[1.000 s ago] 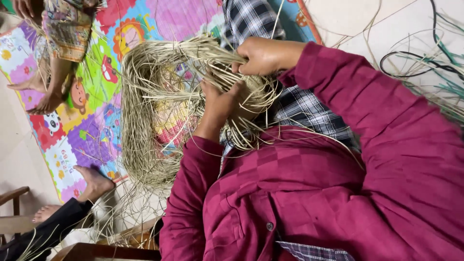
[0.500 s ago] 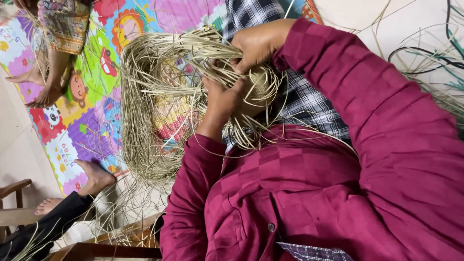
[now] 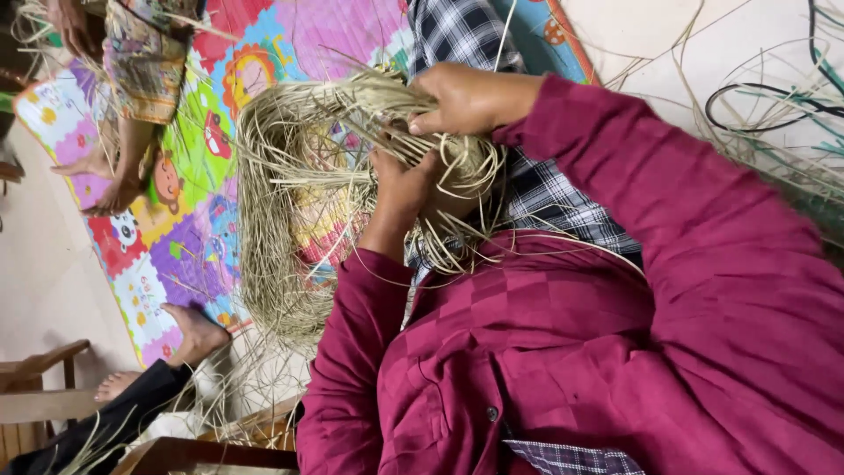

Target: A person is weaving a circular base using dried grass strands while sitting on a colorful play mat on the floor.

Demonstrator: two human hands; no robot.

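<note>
In the head view, both hands grip a bundle of pale straw strands held over the colourful play mat on the floor. The left hand is closed among the strands; the right hand pinches them just beside it, over the checked cloth.

Just one view here, head-mounted and looking down close over the maroon sleeves. The picture sits rotated sideways, so the floor mat beyond the hands fills the left part.
</note>
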